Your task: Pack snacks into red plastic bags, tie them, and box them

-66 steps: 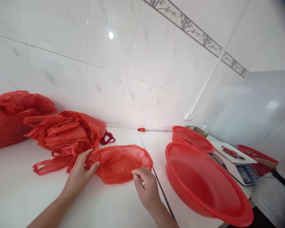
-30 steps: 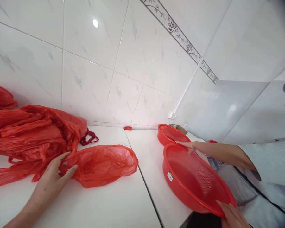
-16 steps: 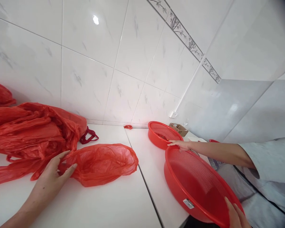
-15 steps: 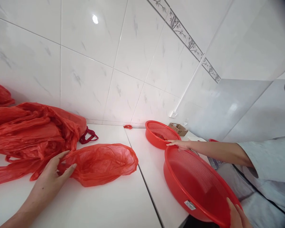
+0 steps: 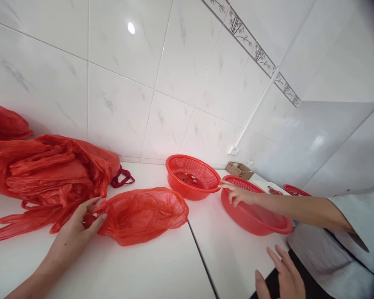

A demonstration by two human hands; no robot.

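My left hand (image 5: pixel 84 226) pinches the near-left edge of a red plastic bag (image 5: pixel 146 214), which lies on its side on the white table with its mouth spread. Left of it is a heap of bunched red plastic bags (image 5: pixel 50 170). My right hand (image 5: pixel 282 274) is open at the bottom right, fingers apart and holding nothing. Beyond it a large red plastic basket (image 5: pixel 252 216) stands tilted on the table. Touching or close to its rim is a co-worker's hand (image 5: pixel 239 193). A smaller red basket (image 5: pixel 193 191) behind the bag holds several small red packets (image 5: pixel 188 178).
A tiled wall (image 5: pixel 121 108) rises behind the table (image 5: pixel 137 270), which has a dark seam (image 5: pixel 201 253). At the back stand a small cardboard box (image 5: pixel 239 170) and another red basket (image 5: pixel 294 191). The co-worker (image 5: pixel 361 241) stands close on the right.
My right hand has let go of the large basket, which has moved back, away from me. The smaller basket has shifted left, closer to the bag. My left hand still pinches the bag.
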